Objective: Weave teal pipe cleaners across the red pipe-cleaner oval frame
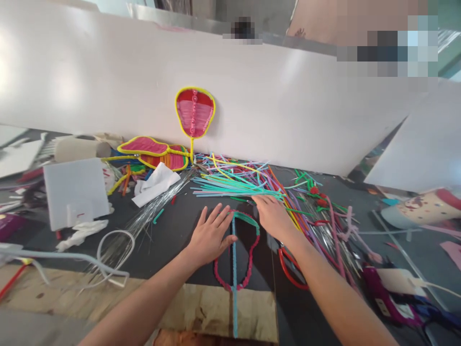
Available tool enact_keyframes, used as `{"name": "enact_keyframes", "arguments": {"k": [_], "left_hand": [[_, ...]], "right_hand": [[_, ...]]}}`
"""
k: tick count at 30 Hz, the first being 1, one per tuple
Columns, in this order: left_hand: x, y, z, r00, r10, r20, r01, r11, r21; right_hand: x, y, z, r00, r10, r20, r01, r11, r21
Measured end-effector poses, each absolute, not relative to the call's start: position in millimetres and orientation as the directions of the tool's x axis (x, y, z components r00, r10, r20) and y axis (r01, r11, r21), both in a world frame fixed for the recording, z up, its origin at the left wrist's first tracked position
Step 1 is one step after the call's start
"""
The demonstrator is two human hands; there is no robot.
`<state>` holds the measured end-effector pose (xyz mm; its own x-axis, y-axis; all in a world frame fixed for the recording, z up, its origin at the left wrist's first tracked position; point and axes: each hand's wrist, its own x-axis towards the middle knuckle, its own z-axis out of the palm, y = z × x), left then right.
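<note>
My left hand lies palm down with its fingers spread, over the upper left part of a leaf-shaped outline of pipe cleaners. That outline is dark pink, with a teal stretch at its upper right and a light-blue stem down the middle. My right hand is at the near edge of a bundle of teal pipe cleaners, its fingers bent and close together. What its fingertips hold, if anything, is hidden.
Behind the bundle a finished yellow-edged pink petal stands against a white board. More yellow-edged petals lie to its left. Silver wires, a white card, red-handled pliers or scissors and a purple glue gun surround the work.
</note>
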<state>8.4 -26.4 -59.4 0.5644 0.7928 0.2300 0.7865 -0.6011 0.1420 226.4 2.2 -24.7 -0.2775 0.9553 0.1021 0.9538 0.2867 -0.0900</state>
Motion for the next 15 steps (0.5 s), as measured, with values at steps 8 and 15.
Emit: {"name": "enact_keyframes", "arguments": {"k": [8,15], "left_hand": [[12,-29,-64,0.611,0.761,0.218,0.750,-0.645,0.149],[13,-28,-63,0.614,0.771,0.167,0.756,-0.636,0.155]], "right_hand": [[200,-49,-57,-0.419,0.905,0.069,0.906,0.422,-0.032],[203,-46,-65,-0.409,0.908,0.088,0.907,0.415,-0.069]]}}
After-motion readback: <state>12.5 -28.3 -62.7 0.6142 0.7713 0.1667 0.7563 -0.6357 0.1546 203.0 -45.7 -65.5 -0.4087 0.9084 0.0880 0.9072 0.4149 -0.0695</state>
